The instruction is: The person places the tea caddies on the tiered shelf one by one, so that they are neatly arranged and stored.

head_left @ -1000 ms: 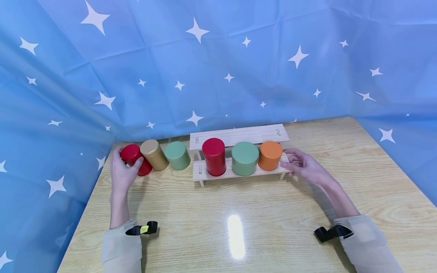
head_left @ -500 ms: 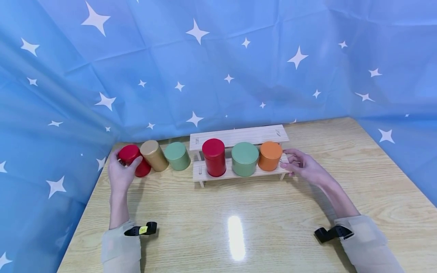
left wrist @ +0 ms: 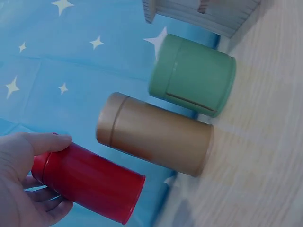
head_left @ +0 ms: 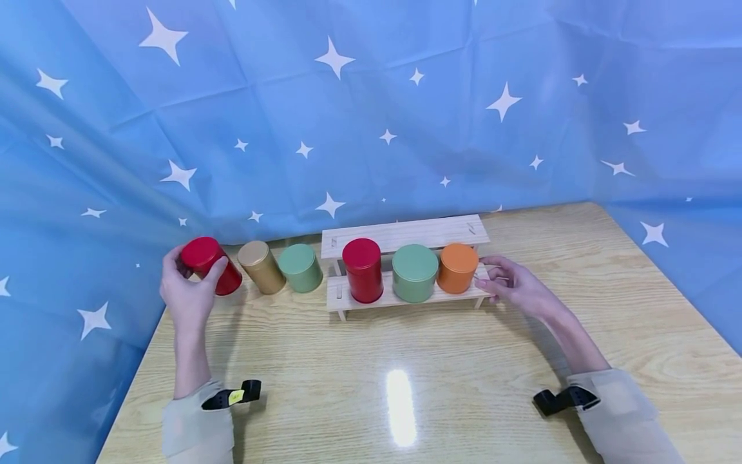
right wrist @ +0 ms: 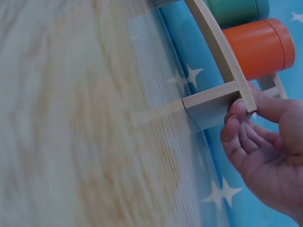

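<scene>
The left hand has a tall red round can in its grip. The can looks like shiny metal. The thumb is on one side near the lid, and the fingers curl round the other side. The lid end is in the hand and the bottom end sticks out. The long way of the can runs about up and down. It leans in the head view, but the cans near it lean too, so I cannot tell how much is real. It seems to be lifted off the pale wood counter.

The can is at the far left of the row, just beside a slim gold round can but not touching it. Next comes a short green round can, then a pale wooden two-step shelf. So the shelf is off to the right of the red can, with those two cans in between. The left hand is the near one. The right hand is well apart, at the other end of the shelf, and it pinches the end of the lower step.

One second ago, the red can looked like it touched the gold one. Now there is a gap, and the left hand is more to the left. The right hand looks the same as then.
</scene>
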`<action>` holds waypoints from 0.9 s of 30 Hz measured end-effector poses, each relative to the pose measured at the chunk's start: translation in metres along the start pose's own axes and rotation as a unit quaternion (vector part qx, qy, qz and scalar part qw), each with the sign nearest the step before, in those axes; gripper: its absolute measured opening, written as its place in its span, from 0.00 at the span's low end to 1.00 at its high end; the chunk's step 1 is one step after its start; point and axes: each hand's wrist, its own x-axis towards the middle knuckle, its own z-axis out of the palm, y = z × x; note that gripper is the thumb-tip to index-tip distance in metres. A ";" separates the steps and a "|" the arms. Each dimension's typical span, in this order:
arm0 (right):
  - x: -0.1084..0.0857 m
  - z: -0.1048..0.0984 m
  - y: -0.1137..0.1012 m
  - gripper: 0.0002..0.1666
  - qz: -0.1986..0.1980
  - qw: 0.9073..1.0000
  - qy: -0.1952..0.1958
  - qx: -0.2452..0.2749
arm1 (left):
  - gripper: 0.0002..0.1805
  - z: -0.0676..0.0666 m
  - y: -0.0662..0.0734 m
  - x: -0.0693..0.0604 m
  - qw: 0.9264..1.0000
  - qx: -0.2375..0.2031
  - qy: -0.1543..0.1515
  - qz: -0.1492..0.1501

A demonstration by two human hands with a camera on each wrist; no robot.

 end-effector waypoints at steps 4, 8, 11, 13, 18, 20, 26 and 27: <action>0.000 0.001 0.001 0.39 0.001 1.000 -0.002 0.002 | 0.40 -0.003 0.008 -0.002 1.000 -0.009 0.020 0.016; 0.000 0.001 0.001 0.39 0.002 1.000 -0.003 0.001 | 0.39 -0.004 0.017 -0.005 0.999 -0.020 0.029 0.038; 0.000 0.000 0.001 0.39 0.003 1.000 -0.002 -0.001 | 0.39 -0.004 0.025 -0.008 0.998 -0.022 0.028 0.055; 0.000 0.000 0.001 0.39 0.003 1.000 0.000 -0.004 | 0.39 -0.003 0.030 -0.010 0.997 -0.019 0.027 0.069; -0.001 -0.001 0.001 0.40 0.006 1.000 0.003 -0.006 | 0.39 -0.002 0.042 -0.015 0.994 -0.010 0.030 0.103; -0.001 0.000 0.002 0.40 0.005 1.000 0.003 -0.003 | 0.39 -0.001 0.046 -0.018 0.993 -0.018 0.034 0.115; 0.000 -0.001 0.002 0.39 0.001 1.000 0.000 0.002 | 0.39 0.004 0.057 -0.025 0.985 -0.062 0.049 0.153; 0.001 -0.001 0.001 0.39 0.001 1.000 -0.001 0.002 | 0.39 0.006 0.060 -0.026 0.984 -0.068 0.049 0.157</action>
